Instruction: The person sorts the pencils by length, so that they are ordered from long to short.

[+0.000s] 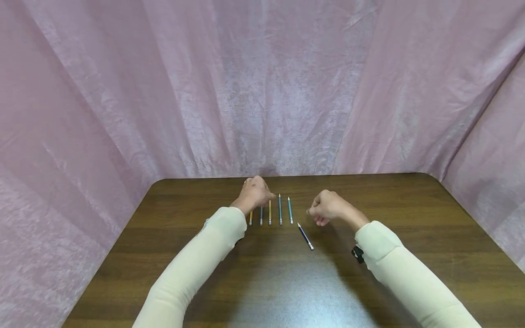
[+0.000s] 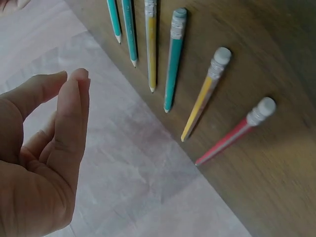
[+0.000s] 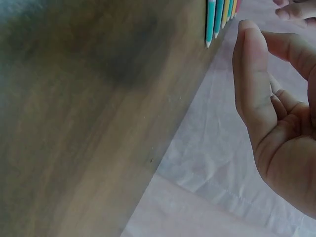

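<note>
Several pencils with eraser ends lie side by side on the table, tips toward the curtain. In the head view, a teal pencil (image 1: 290, 210) ends the row at the right, and a dark blue pencil (image 1: 305, 236) lies slanted nearer the person. A red pencil (image 2: 229, 140) at the row's other end shows in the left wrist view, beside a yellow pencil (image 2: 201, 104). My left hand (image 1: 255, 192) hovers over the row's left part, thumb near the fingertips, holding nothing. To the right of the row, my right hand (image 1: 326, 207) is loosely curled and also holds nothing.
The brown wooden table (image 1: 172, 237) ends at a back edge against a pink velvet curtain (image 1: 262, 91). Light sleeves cover both arms, and a black band (image 1: 357, 253) shows at the right wrist.
</note>
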### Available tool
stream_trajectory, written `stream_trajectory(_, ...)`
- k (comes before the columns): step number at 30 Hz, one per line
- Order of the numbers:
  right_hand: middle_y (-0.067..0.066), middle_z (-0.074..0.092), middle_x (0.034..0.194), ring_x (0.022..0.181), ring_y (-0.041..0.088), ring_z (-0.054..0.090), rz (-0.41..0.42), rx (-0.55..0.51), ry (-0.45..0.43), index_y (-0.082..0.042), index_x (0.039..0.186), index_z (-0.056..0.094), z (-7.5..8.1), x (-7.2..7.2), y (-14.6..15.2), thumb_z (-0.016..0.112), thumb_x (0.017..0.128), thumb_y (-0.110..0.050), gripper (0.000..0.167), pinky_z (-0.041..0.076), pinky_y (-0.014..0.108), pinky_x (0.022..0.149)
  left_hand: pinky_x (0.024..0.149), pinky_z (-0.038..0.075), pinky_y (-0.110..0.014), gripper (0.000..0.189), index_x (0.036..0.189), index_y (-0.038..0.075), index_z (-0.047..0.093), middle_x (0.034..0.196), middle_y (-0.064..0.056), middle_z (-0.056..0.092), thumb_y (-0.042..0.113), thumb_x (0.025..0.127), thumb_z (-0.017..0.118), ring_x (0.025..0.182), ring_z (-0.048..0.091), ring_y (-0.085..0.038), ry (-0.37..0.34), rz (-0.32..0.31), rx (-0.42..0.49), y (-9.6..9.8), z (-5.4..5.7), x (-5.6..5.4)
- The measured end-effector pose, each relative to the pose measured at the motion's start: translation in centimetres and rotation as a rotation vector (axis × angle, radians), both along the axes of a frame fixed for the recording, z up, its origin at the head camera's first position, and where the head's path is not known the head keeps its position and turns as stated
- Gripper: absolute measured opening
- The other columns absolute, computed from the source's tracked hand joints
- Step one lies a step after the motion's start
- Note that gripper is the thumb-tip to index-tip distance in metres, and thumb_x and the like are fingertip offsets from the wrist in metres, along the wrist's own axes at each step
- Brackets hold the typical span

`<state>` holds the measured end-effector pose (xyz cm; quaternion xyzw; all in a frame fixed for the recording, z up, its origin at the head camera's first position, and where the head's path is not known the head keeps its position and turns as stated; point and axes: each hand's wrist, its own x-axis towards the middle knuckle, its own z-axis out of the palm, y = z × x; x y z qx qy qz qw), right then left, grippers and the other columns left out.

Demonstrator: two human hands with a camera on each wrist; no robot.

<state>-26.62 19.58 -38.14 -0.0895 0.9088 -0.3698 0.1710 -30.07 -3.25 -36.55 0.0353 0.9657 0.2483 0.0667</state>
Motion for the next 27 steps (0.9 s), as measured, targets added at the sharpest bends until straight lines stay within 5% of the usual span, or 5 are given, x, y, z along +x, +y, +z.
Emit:
stream_trajectory(7, 0.008, 0.067, 0.063, 0.053, 0.014, 0.066, 0.034, -0.009, 0.005, 0.008, 0.083, 0.070, -0.8, 1.5, -0.5, 0.067, 0.090, -0.006, 0.016, 0.062, 0.032, 0.056, 0.104, 0.046, -0.044, 0.022, 0.073, 0.009, 0.078, 0.081, -0.003, 0.071, 0.023, 0.090, 0.076, 0.118, 0.053, -0.028, -0.028, -0.009, 0.069, -1.8, 0.2, 1.3)
stream_trajectory(12, 0.007, 0.067, 0.062, 0.052, 0.014, 0.066, 0.053, -0.006, 0.009, 0.005, 0.080, 0.070, -1.3, 2.2, -0.7, 0.068, 0.089, -0.005, 0.014, 0.061, 0.031, 0.054, 0.075, 0.060, -0.030, 0.016, 0.087, 0.004, 0.077, 0.083, -0.006, 0.072, 0.020, 0.090, 0.076, 0.095, 0.068, -0.026, -0.058, -0.045, 0.132, -3.1, 0.0, 2.5)
stream_trajectory(15, 0.008, 0.067, 0.061, 0.052, 0.015, 0.066, 0.046, -0.008, -0.006, 0.003, 0.077, 0.070, -1.7, 2.5, -0.8, 0.070, 0.088, -0.005, 0.014, 0.061, 0.031, 0.053, 0.067, 0.060, -0.025, 0.017, 0.089, 0.005, 0.078, 0.083, -0.008, 0.073, 0.022, 0.091, 0.076, 0.101, 0.063, -0.025, -0.056, -0.057, 0.143, -3.7, -0.1, 3.0)
stream_trajectory(19, 0.008, 0.067, 0.062, 0.052, 0.016, 0.066, 0.041, -0.004, -0.035, 0.001, 0.075, 0.070, -2.3, 2.7, -1.0, 0.071, 0.088, -0.004, 0.013, 0.061, 0.030, 0.053, 0.067, 0.060, -0.026, 0.018, 0.090, 0.004, 0.078, 0.082, -0.010, 0.074, 0.022, 0.091, 0.075, 0.098, 0.063, -0.025, -0.061, -0.050, 0.154, -4.3, -0.5, 3.5)
stream_trajectory(27, 0.008, 0.065, 0.060, 0.051, 0.014, 0.065, 0.039, 0.025, -0.065, -0.002, 0.072, 0.069, -2.8, 3.0, -1.4, 0.077, 0.085, -0.007, 0.015, 0.060, 0.029, 0.052, 0.058, 0.060, -0.028, 0.014, 0.084, 0.002, 0.075, 0.074, -0.012, 0.073, 0.015, 0.089, 0.076, 0.067, 0.072, -0.023, -0.050, -0.061, 0.213, -5.3, -1.5, 4.5)
